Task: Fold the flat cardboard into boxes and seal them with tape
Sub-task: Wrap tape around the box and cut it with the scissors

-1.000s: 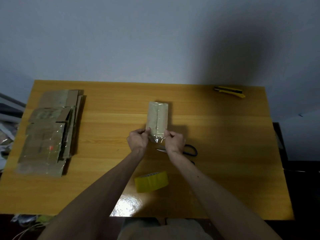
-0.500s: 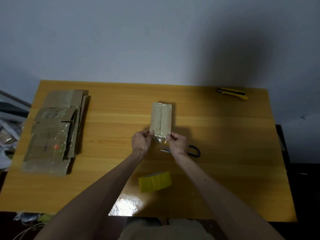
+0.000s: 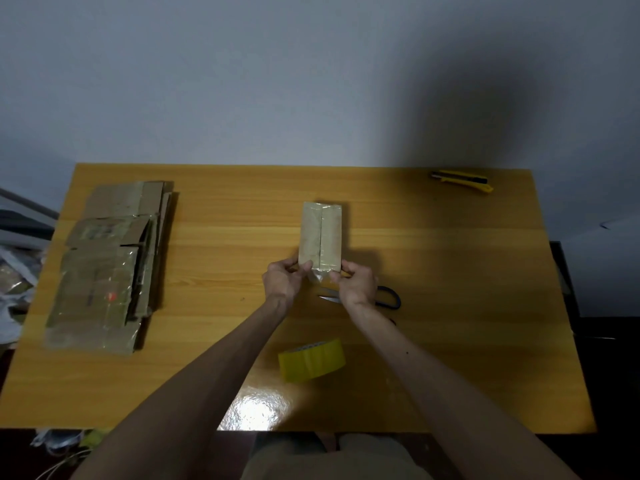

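Cardboard box (image 3: 320, 235) lies mid-frame — the left hand (image 3: 282, 280) and right hand (image 3: 356, 284) pinch its near end. Tape roll (image 3: 311, 360) sits below.

The scene is dimly and unevenly lit. A bright glare patch is recorded on the desk (image 3: 450, 271) near its front edge, at the centre. A large soft shadow is thrown on the wall (image 3: 207, 81), upper right; a smaller shadow is cast right of the box (image 3: 320, 233). Sheen is noted on the stack (image 3: 100, 271). Corners are darkened. The desk edges are splayed by wide-angle distortion. Detail is soft throughout.
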